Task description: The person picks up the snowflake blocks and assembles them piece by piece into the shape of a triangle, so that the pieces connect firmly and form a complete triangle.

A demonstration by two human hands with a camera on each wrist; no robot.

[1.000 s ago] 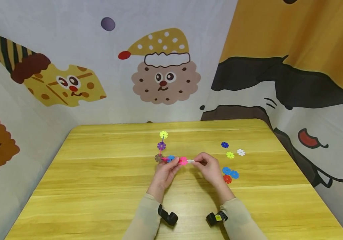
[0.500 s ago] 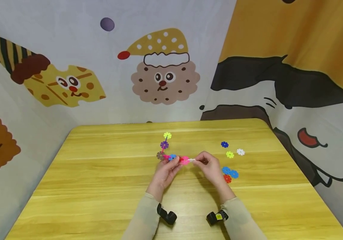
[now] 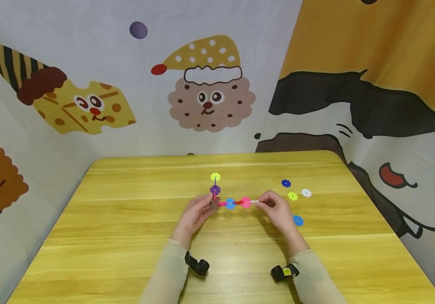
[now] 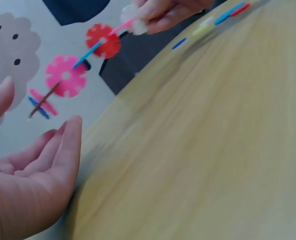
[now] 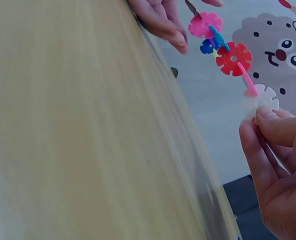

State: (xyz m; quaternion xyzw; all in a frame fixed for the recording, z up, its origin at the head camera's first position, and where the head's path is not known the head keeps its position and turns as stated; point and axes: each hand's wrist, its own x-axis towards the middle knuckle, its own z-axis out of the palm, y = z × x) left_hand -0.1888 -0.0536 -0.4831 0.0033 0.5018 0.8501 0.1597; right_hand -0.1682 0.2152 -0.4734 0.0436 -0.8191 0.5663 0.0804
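Observation:
A chain of slotted plastic snowflake discs hangs above the table, bent in an L. In the head view its far end is a yellow disc (image 3: 215, 176), then a purple disc (image 3: 215, 190), with a brown disc (image 3: 214, 204) at the corner. A blue disc (image 3: 230, 204) and a pink disc (image 3: 246, 202) follow to the right. My right hand (image 3: 278, 211) pinches the white disc (image 5: 266, 98) at the right end between thumb and fingertips. Around the brown disc, my left hand (image 3: 192, 217) has thumb and fingers spread apart, with a gap in the left wrist view.
Loose discs lie right of my right hand: a dark blue disc (image 3: 286, 183), a yellow-green disc (image 3: 292, 196), a white disc (image 3: 306, 193) and a light blue disc (image 3: 298, 220). The wooden table (image 3: 126, 236) meets a printed cloth backdrop (image 3: 145, 143) behind.
My left hand has let go near the chain's blue disc and moved left to the brown corner disc. The chain and my right hand have shifted slightly right, hiding some loose discs.

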